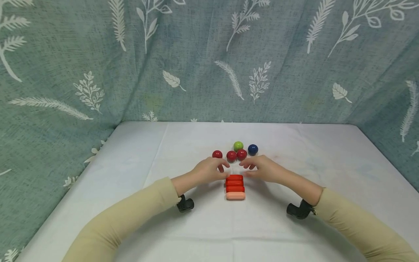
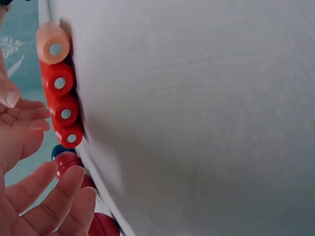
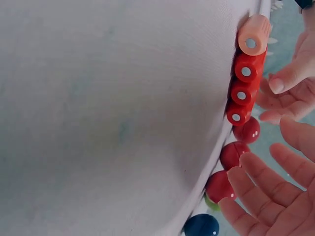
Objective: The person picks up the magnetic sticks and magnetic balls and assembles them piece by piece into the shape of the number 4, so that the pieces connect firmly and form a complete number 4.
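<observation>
With fingers and thumbs apart, the left hand [image 1: 208,170] and right hand [image 1: 266,169] flank the red cylinders [image 1: 234,183]; the peach cylinder [image 1: 235,196] lies farther from the tabletop's [image 1: 183,229] far edge, red balls [image 1: 231,156] nearer.

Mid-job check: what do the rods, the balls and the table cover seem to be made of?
Rods: probably smooth plastic, from the soft sheen; their grey end discs look metallic, though that's uncertain. Balls: likely hard, glossy plastic, from the bright highlights; painted wood isn't ruled out. Table cover: matte woven fabric, going by its creases and fine texture.
</observation>
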{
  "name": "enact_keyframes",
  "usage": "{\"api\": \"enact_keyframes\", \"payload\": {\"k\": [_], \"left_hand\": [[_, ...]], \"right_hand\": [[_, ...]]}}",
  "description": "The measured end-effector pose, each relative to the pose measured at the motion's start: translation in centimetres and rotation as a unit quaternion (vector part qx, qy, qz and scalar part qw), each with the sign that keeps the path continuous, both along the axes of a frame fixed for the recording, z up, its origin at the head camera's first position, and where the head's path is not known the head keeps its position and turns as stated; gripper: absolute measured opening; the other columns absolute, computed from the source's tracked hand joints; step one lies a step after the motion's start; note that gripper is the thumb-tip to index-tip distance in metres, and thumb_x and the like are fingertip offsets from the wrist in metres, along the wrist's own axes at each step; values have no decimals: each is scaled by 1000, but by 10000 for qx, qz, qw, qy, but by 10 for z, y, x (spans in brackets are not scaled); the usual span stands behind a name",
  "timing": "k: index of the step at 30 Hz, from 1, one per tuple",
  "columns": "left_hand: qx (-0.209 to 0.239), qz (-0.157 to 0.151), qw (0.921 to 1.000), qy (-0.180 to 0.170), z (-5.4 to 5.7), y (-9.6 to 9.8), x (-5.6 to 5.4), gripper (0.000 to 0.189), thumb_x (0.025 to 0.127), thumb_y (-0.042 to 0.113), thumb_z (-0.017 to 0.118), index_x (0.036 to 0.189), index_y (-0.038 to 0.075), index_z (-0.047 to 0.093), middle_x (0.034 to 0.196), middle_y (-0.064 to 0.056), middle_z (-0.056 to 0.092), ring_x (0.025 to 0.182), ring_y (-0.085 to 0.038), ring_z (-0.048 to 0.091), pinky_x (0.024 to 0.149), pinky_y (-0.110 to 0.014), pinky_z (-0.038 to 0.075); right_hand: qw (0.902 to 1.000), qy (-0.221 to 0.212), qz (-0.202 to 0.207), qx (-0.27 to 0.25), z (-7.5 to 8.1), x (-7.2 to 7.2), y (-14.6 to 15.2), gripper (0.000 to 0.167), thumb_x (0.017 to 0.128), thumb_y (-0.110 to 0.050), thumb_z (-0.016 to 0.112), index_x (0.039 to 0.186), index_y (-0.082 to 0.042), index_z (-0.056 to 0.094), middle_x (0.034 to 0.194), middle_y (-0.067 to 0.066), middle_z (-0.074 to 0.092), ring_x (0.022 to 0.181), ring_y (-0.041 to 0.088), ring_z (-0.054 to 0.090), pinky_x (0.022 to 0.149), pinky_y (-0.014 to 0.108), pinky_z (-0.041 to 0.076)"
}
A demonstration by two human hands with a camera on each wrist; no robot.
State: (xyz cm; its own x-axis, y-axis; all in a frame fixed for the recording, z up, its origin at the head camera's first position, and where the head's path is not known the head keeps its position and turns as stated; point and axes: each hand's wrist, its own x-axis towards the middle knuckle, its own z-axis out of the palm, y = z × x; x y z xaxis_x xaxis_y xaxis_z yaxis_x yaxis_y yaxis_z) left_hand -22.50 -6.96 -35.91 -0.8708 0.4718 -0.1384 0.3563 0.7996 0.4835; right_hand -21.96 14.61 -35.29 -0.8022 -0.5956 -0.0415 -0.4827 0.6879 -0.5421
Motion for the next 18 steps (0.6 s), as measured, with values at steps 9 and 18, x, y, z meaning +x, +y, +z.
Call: {"api": "enact_keyframes", "payload": {"k": [9, 18], "left_hand": [[-25, -110, 9999, -32, -4, 3, -1, 22, 82, 23, 67, 102, 13, 66, 78, 1, 61, 66, -12, 53, 59, -24, 43], [-124, -100, 9998, -101, -5, 5, -2, 14, 82, 20, 67, 94, 13, 71, 77, 3, 63, 67, -12, 52, 59, -23, 42]], "right_hand": [[9999, -93, -15, 81, 0, 0, -6, 32, 82, -10, 67, 114, -4, 62, 100, 8, 67, 87, 19, 60, 72, 27, 51], [9999, -110, 47, 98, -3, -3, -11, 29, 82, -8, 67, 111, -3, 64, 96, 8, 68, 81, 16, 61, 68, 23, 51]]}}
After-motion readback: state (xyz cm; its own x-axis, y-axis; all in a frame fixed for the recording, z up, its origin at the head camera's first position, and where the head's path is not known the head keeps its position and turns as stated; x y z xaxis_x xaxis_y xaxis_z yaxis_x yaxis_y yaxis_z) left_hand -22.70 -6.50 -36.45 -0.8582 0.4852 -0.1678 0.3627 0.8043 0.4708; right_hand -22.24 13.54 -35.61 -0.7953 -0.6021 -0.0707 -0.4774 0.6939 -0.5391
